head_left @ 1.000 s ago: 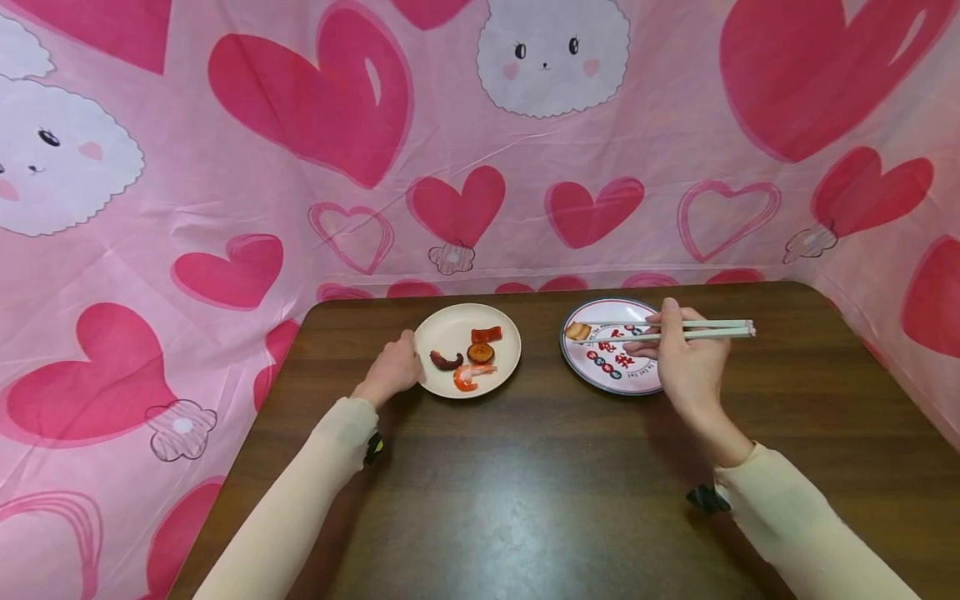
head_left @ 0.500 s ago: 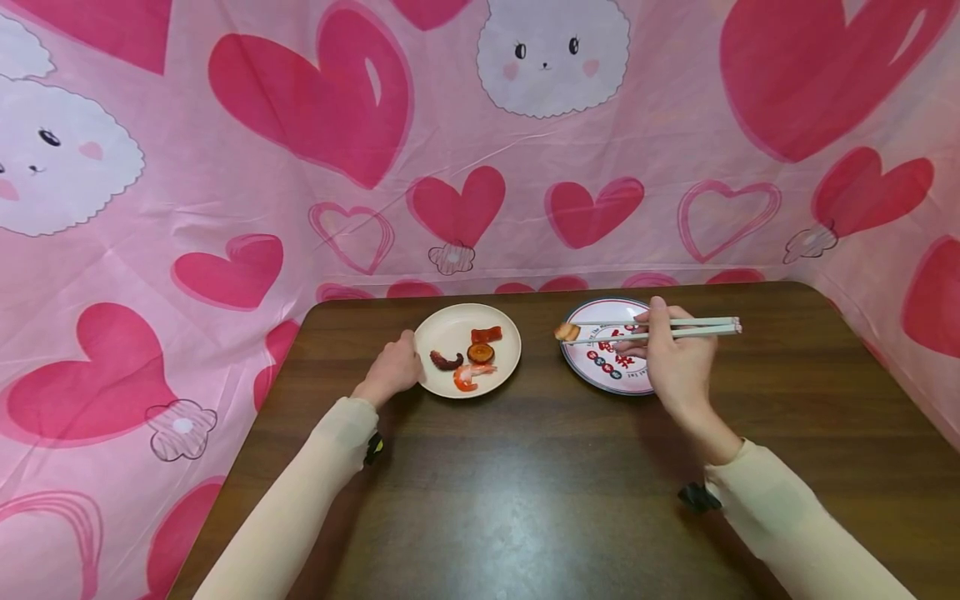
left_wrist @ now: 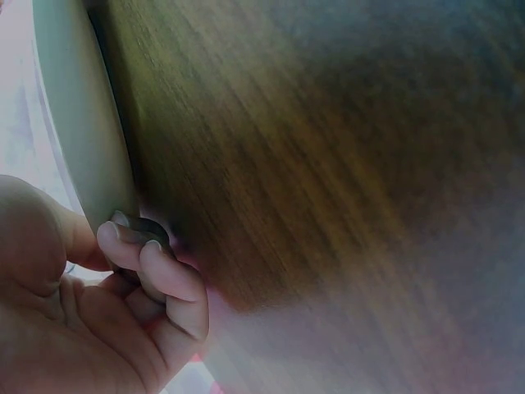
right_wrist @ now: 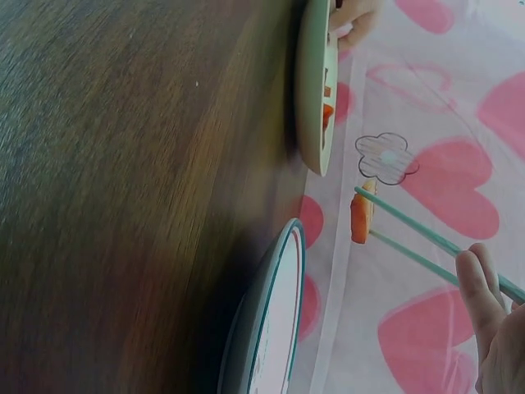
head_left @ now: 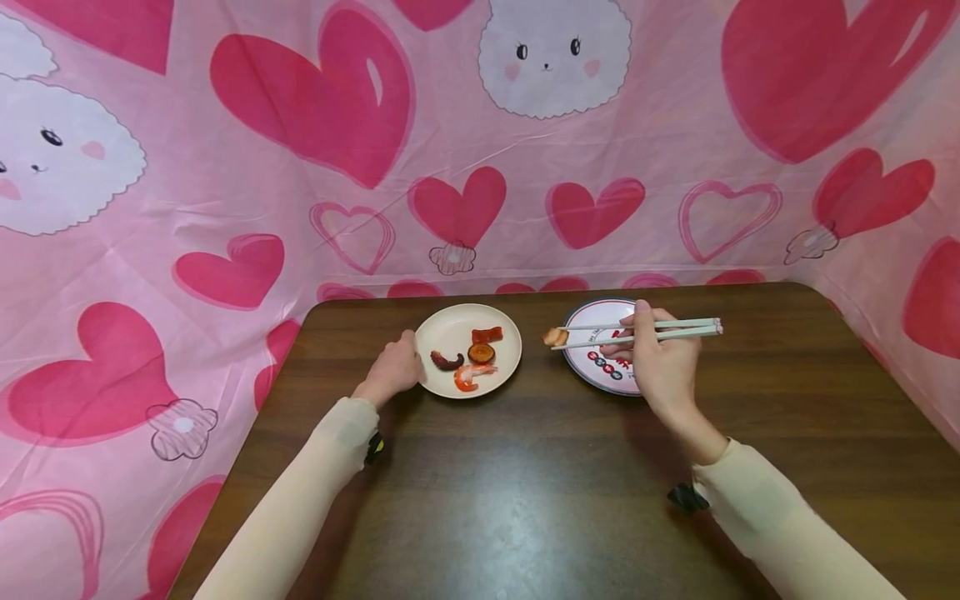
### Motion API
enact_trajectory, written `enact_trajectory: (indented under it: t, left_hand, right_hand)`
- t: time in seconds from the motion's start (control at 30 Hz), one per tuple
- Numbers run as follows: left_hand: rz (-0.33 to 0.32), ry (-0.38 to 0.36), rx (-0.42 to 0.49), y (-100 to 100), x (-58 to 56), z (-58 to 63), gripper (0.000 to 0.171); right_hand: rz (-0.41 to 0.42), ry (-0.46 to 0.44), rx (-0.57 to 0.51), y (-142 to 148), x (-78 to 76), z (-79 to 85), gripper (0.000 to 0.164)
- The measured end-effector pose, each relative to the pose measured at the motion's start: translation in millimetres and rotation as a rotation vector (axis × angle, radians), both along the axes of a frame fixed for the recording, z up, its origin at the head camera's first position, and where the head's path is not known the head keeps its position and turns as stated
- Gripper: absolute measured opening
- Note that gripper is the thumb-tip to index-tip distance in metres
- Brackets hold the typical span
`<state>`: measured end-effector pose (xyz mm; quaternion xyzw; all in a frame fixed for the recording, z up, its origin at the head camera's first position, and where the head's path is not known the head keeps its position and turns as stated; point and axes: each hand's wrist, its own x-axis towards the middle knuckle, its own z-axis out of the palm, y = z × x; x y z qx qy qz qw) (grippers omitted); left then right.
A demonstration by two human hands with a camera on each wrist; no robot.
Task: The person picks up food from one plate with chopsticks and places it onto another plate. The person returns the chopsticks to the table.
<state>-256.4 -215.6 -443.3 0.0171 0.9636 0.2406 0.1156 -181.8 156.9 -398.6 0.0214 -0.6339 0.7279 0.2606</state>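
My left hand (head_left: 394, 365) pinches the left rim of a cream plate (head_left: 432, 331); in the left wrist view its fingers (left_wrist: 182, 283) curl at the plate's edge. On that plate lie a shrimp (head_left: 467, 379), a round brown slice (head_left: 481, 353), a dark red curled piece (head_left: 447, 361) and a flat red piece (head_left: 487, 334). My right hand (head_left: 666, 358) holds a pair of pale green chopsticks (head_left: 686, 327). Between their tips is a small orange-tan piece of food (head_left: 556, 337), raised off the table, just left of the printed plate (head_left: 592, 313). The hand hides that plate's right side.
The two plates stand apart near the back of a dark wooden table (head_left: 480, 500). A pink cloth with hearts (head_left: 457, 204) hangs behind and along both sides.
My right hand has moved left with the chopsticks, carrying the food piece from above the printed plate past its left rim, towards the cream plate. My left hand has stayed still.
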Motion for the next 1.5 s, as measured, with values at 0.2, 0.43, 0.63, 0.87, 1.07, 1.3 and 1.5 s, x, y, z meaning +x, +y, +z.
enact_trajectory:
  t: [0.2, 0.43, 0.63, 0.87, 1.07, 1.3, 1.5]
  left_hand:
    - [-0.002, 0.003, 0.005, 0.1, 0.6, 0.7, 0.041]
    - [-0.001, 0.006, -0.002, 0.1, 0.7, 0.8, 0.041]
    - [-0.001, 0.003, -0.001, -0.2, 1.0, 0.8, 0.042]
    - [-0.004, 0.001, 0.015, -0.7, 1.5, 0.4, 0.044]
    - [-0.006, 0.015, 0.014, -0.2, 1.4, -0.3, 0.043]
    - [-0.008, 0.014, 0.013, 0.1, 1.3, 0.3, 0.043]
    - [-0.001, 0.013, 0.01, 0.6, 1.7, 1.3, 0.041]
  right_hand:
    - [0.028, -0.001, -0.017, -3.2, -0.1, 0.3, 0.043]
    - [0.034, 0.005, -0.017, -6.8, -0.5, 1.1, 0.042]
    - [0.037, 0.001, -0.019, -10.3, -2.5, 1.9, 0.043]
    - [0.038, 0.005, -0.021, -14.0, -3.9, 1.6, 0.04]
    - [0.036, 0.015, 0.01, -17.5, -5.6, 1.2, 0.041]
    - [0.028, 0.029, 0.02, -22.3, -9.3, 0.2, 0.042]
    - [0.029, 0.037, 0.045, -29.0, -11.6, 0.2, 0.041]
